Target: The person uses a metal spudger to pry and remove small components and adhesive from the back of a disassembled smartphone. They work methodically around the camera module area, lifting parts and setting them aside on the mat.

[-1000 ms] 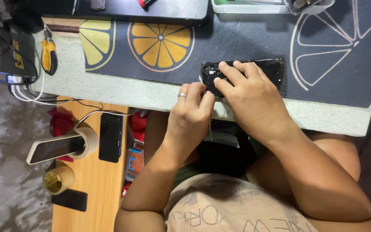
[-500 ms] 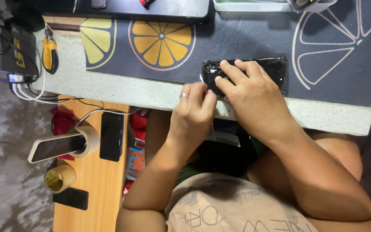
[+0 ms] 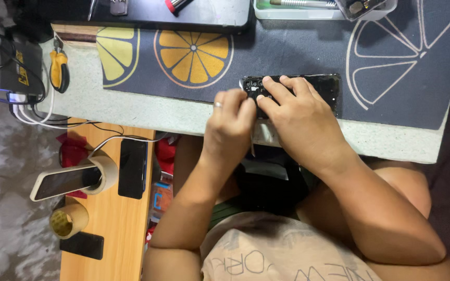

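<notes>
A black phone (image 3: 325,86) with its back open lies on a dark mat (image 3: 298,52) printed with citrus slices. My right hand (image 3: 299,120) rests over the phone's left half, fingertips pressing on the exposed parts and holding it in place. My left hand (image 3: 230,125), with a ring on one finger, is closed around a thin metal tool (image 3: 252,148). The tool's tip is at the phone's left end, hidden by my fingers.
The speckled table edge (image 3: 131,109) runs below the mat. Yellow-handled pliers (image 3: 58,70) and a black charger box (image 3: 6,67) with cables sit at the left. A wooden shelf (image 3: 115,229) holds phones and tape rolls (image 3: 69,222). A tray (image 3: 319,8) stands at the top.
Both hands stay at the phone's left end. Only small finger movements show.
</notes>
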